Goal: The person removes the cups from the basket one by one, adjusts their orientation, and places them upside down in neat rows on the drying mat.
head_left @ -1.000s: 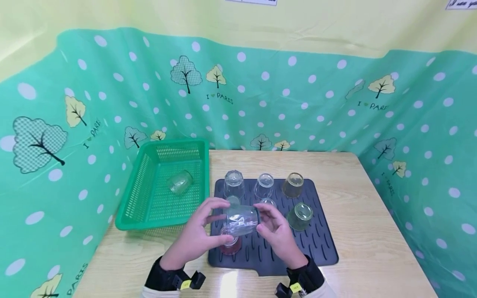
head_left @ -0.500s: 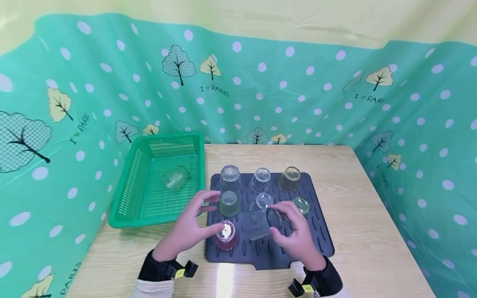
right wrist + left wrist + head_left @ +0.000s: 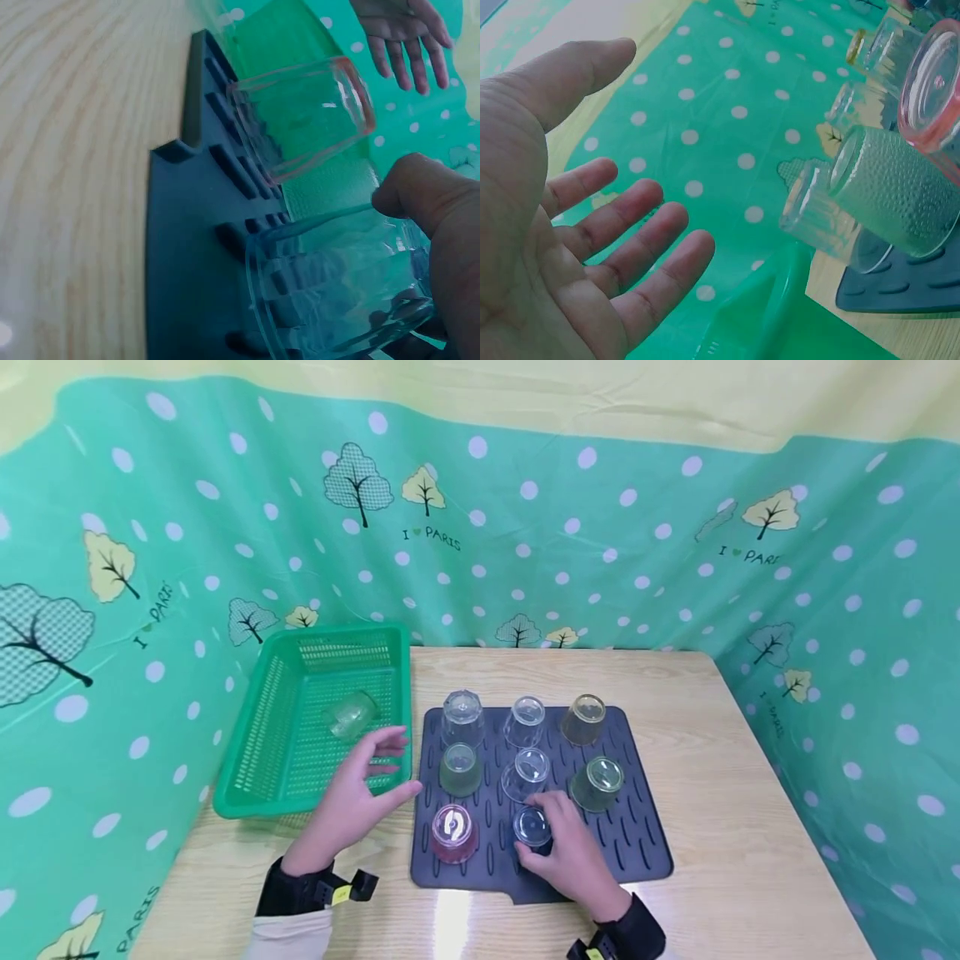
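My right hand [image 3: 551, 843] grips a clear glass [image 3: 532, 827] turned mouth down at the front middle of a dark ribbed mat [image 3: 637, 852]. In the right wrist view my thumb [image 3: 420, 199] curls over that clear glass [image 3: 337, 292], whose rim sits close to the mat [image 3: 187, 247]. To its left stands a pink glass [image 3: 452, 832], also upside down. My left hand [image 3: 396, 766] hovers with fingers spread and nothing in it, over the near right corner of a green basket [image 3: 255, 752]. The left wrist view shows the bare palm and its fingers [image 3: 630, 247].
Several more upturned glasses stand in rows on the mat, among them a greenish one [image 3: 459, 768] and a green one [image 3: 597, 782]. One clear glass [image 3: 350, 714] lies on its side in the basket. The wooden table [image 3: 750, 827] is walled in by a dotted green curtain.
Both hands held the clear glass above the mat. The right hand has turned it mouth down and lowered it to the front middle; the left hand let go and drew left to the basket.
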`<state>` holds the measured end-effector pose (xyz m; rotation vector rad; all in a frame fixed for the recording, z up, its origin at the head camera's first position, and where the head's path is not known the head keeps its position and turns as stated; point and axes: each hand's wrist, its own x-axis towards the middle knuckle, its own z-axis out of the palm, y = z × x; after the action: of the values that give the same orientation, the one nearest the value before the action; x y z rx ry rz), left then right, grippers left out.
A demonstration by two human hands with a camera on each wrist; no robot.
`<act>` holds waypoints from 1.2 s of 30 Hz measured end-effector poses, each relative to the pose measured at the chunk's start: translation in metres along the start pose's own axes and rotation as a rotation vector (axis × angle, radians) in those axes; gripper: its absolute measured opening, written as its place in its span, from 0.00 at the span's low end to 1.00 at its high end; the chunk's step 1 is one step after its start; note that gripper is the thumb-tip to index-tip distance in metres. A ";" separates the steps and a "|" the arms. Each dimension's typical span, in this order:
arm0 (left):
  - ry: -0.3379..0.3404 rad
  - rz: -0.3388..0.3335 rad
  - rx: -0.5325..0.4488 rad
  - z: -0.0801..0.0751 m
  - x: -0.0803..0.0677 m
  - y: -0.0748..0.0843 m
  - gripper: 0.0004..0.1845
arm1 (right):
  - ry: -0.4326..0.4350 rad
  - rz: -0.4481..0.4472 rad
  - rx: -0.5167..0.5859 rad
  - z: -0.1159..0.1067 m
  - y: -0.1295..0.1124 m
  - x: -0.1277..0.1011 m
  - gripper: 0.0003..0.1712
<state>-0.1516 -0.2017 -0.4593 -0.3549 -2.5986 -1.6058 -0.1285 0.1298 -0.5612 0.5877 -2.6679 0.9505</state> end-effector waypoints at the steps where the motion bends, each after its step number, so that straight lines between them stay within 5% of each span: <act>1: -0.002 -0.003 0.006 -0.001 0.001 -0.001 0.40 | 0.006 -0.003 0.000 -0.001 0.000 0.000 0.38; 12: -0.004 -0.022 0.087 -0.006 0.018 -0.005 0.39 | -0.014 0.074 0.053 0.000 -0.002 -0.005 0.38; 20: -0.028 -0.013 0.206 -0.014 0.035 -0.002 0.39 | 0.015 0.046 0.076 0.000 0.000 -0.008 0.38; 29: -0.061 -0.036 0.411 -0.050 0.072 -0.003 0.40 | 0.025 0.058 0.081 0.000 0.003 -0.008 0.39; 36: -0.119 -0.186 0.633 -0.088 0.099 -0.029 0.48 | -0.005 0.160 0.136 0.000 0.001 -0.009 0.46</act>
<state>-0.2602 -0.2770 -0.4271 -0.1667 -3.1136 -0.7264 -0.1213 0.1332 -0.5648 0.4078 -2.7034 1.1823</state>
